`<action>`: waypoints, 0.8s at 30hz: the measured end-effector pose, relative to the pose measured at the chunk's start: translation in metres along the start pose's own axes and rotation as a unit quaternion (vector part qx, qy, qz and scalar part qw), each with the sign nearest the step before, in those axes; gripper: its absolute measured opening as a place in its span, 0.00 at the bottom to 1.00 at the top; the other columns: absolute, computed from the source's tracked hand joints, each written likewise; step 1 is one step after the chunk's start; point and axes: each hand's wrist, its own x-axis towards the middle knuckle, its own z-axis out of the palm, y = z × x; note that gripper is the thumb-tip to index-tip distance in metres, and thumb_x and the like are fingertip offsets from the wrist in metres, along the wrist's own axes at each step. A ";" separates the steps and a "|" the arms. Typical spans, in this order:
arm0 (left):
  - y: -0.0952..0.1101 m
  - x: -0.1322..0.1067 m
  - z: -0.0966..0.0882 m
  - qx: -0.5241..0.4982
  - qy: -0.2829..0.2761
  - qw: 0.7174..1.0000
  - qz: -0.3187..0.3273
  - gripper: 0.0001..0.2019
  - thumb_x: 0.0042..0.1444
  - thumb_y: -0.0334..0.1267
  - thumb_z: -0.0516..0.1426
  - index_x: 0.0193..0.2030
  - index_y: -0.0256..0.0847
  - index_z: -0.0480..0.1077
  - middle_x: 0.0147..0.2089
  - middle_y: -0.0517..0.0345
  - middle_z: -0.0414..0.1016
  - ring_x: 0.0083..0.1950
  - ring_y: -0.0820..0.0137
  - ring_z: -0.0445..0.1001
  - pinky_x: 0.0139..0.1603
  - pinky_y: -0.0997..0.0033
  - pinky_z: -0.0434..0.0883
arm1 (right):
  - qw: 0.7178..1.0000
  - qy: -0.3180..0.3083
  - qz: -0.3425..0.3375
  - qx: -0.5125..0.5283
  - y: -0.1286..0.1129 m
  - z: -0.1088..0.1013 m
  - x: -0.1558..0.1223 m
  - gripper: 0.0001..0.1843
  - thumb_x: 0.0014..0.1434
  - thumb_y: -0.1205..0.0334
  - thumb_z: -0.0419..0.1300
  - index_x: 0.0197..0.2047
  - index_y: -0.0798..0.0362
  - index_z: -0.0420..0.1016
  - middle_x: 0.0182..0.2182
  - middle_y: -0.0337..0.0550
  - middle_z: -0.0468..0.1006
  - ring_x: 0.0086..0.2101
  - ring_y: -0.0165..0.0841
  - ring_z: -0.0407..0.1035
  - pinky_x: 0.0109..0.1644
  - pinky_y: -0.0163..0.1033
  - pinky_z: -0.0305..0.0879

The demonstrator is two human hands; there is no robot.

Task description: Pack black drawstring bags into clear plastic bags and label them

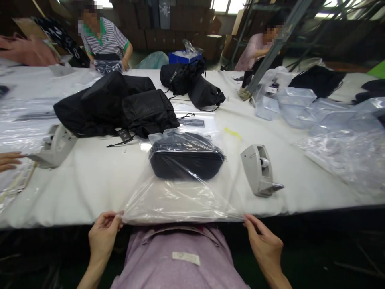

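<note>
One dark, rounded fabric pouch (185,164) sits inside one clear, glossy plastic bag (180,202) on the white-covered table (96,180) in front of you, the pouch at the bag's far end and the bag's near edge at the table's front edge. Your left hand (104,230) has thumb and fingers pinched closed on the bag's near left corner; your right hand (264,243) pinches the near right corner the same way, so the edge is stretched between your two hands. You have two grey tape dispensers in view: one (258,172) just right of the bag, one (57,146) farther off to the left, near a single co-worker's hand (9,160) at the picture's edge. One yellow strip (233,133) lies beyond the bag's right side. Behind the pouch, to your left, is one heap of black fabric bags (147,110), overlapping too much to count. Clear plastic trays (296,108), several of them, stand on the right. Across the table are two people, one in a striped shirt (106,38), one in a pink top (248,54).
</note>
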 end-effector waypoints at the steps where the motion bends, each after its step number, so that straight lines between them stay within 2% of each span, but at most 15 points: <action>1: -0.002 0.002 -0.003 -0.002 -0.014 1.000 -0.010 0.18 0.43 0.49 0.66 0.31 0.38 0.68 0.20 0.64 0.71 0.22 0.72 0.69 0.24 0.75 0.69 | 1.000 0.010 0.002 0.002 0.001 -0.001 0.000 0.25 0.58 0.41 0.56 0.37 0.54 0.82 0.32 0.48 0.83 0.29 0.40 0.76 0.38 0.40 0.71; 4: -0.002 0.007 -0.007 -0.015 -0.015 1.000 0.001 0.18 0.41 0.48 0.67 0.29 0.39 0.66 0.25 0.62 0.73 0.26 0.72 0.72 0.27 0.76 0.71 | 0.999 0.029 0.001 0.016 0.002 -0.004 0.000 0.22 0.57 0.43 0.58 0.36 0.54 0.81 0.35 0.48 0.82 0.33 0.41 0.76 0.42 0.40 0.70; 6: -0.001 0.009 -0.007 -0.047 -0.010 0.999 0.010 0.20 0.41 0.48 0.67 0.35 0.39 0.69 0.32 0.60 0.76 0.31 0.70 0.76 0.34 0.72 0.75 | 0.999 0.036 0.018 0.032 0.003 -0.003 -0.002 0.22 0.56 0.43 0.59 0.37 0.54 0.80 0.34 0.47 0.82 0.32 0.40 0.76 0.40 0.40 0.70; 8: -0.002 0.008 -0.006 -0.049 -0.009 0.999 0.011 0.22 0.41 0.49 0.66 0.41 0.39 0.71 0.34 0.59 0.77 0.33 0.68 0.77 0.38 0.69 0.76 | 0.997 0.037 0.048 0.048 0.005 0.000 -0.005 0.24 0.55 0.41 0.60 0.39 0.55 0.81 0.33 0.48 0.82 0.31 0.40 0.75 0.38 0.40 0.70; 12: -0.006 0.005 -0.004 -0.062 -0.014 0.998 0.024 0.17 0.42 0.49 0.66 0.34 0.38 0.71 0.39 0.55 0.78 0.41 0.64 0.77 0.46 0.67 0.75 | 0.984 0.028 0.134 0.113 0.004 0.003 -0.009 0.28 0.49 0.38 0.63 0.36 0.56 0.80 0.30 0.47 0.82 0.28 0.38 0.74 0.33 0.38 0.71; 15: -0.003 0.002 -0.003 -0.063 0.000 0.998 0.022 0.19 0.40 0.49 0.67 0.33 0.38 0.70 0.33 0.58 0.77 0.35 0.67 0.77 0.39 0.69 0.75 | 0.964 0.050 0.177 0.191 -0.008 0.000 -0.008 0.26 0.43 0.37 0.68 0.27 0.54 0.74 0.23 0.43 0.78 0.24 0.35 0.72 0.29 0.36 0.70; 18: 0.004 -0.001 -0.002 -0.045 0.028 0.998 0.040 0.19 0.42 0.50 0.66 0.33 0.39 0.68 0.26 0.63 0.72 0.26 0.71 0.72 0.30 0.73 0.72 | 0.950 0.083 0.167 0.251 -0.014 -0.004 -0.007 0.27 0.41 0.39 0.71 0.22 0.51 0.63 0.20 0.38 0.73 0.23 0.32 0.69 0.31 0.35 0.70; 21: 0.003 -0.005 -0.003 0.010 0.028 0.996 0.081 0.19 0.44 0.53 0.64 0.30 0.41 0.65 0.24 0.66 0.66 0.25 0.73 0.67 0.28 0.75 0.67 | 0.963 0.072 0.149 0.212 -0.006 -0.004 -0.011 0.28 0.42 0.37 0.69 0.24 0.51 0.65 0.20 0.36 0.71 0.22 0.30 0.67 0.28 0.34 0.67; 24: -0.007 -0.009 -0.006 0.104 -0.022 0.991 0.086 0.19 0.47 0.54 0.62 0.25 0.42 0.62 0.22 0.67 0.60 0.22 0.74 0.61 0.24 0.76 0.61 | 0.979 0.008 0.151 0.136 0.007 0.001 -0.016 0.29 0.43 0.33 0.66 0.24 0.52 0.67 0.17 0.35 0.70 0.20 0.31 0.66 0.23 0.32 0.63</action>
